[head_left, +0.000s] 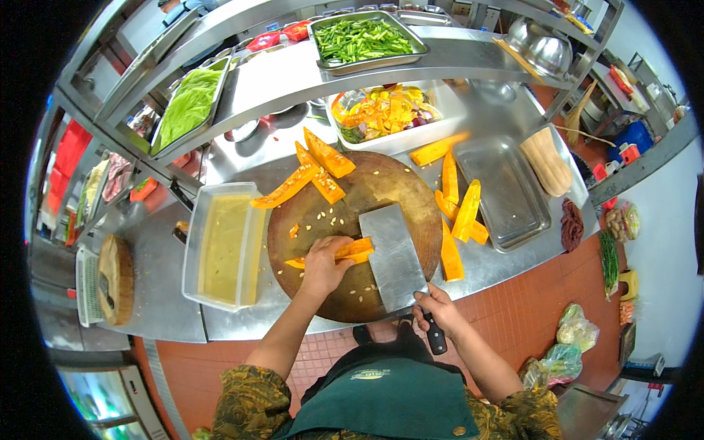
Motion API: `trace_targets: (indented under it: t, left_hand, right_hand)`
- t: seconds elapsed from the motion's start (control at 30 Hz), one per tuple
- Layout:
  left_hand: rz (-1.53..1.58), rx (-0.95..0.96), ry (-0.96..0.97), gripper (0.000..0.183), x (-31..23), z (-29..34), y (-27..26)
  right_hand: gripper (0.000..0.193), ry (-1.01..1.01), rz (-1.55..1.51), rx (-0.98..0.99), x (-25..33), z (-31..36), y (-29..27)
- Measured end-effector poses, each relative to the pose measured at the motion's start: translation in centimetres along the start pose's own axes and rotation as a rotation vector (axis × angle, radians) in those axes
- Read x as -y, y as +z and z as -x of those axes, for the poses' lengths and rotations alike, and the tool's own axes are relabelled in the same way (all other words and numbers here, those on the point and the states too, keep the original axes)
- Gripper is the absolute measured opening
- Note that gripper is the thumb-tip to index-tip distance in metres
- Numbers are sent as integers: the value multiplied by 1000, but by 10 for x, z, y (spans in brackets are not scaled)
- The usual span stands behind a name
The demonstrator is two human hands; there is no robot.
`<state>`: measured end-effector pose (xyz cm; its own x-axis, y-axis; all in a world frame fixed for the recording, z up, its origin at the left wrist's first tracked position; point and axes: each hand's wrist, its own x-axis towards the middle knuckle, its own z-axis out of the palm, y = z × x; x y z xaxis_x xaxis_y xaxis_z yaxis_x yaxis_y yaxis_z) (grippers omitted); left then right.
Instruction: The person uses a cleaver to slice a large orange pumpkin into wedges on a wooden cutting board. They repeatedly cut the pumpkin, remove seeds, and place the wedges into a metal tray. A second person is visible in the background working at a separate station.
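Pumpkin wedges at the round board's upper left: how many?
3: a left wedge pointing toward the clear tub, a right wedge, and a middle wedge between them. Others could be hidden underneath.

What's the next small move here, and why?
Probably ease the cleaver leftward into the orange wedge: the left hand steadies that wedge on the round board, and the right hand grips the cleaver, its edge at the wedge's right end.

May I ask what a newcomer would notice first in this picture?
Probably the cleaver in the right hand, its broad blade over the round board mid-picture. Next might come the bright orange squash piece under the left hand, then the greens in a tray on the shelf above.
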<state>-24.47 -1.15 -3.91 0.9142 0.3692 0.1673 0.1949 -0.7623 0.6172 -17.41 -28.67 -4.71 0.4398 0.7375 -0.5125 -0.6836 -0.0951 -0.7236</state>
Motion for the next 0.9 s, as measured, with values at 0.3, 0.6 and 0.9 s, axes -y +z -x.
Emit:
trace_targets:
  t: [0.3,0.6,0.9]
  left_hand:
    - [28,32,-51,43,5,0,0]
    - [-322,147,-77,45,26,22,-65]
    - [-15,111,-38,36,44,24,-58]
  right_hand:
    - [14,-17,64,-25,8,-9,12]
    - [14,13,166,-29,21,4,9]
    - [14,11,100,-38,12,-7,20]
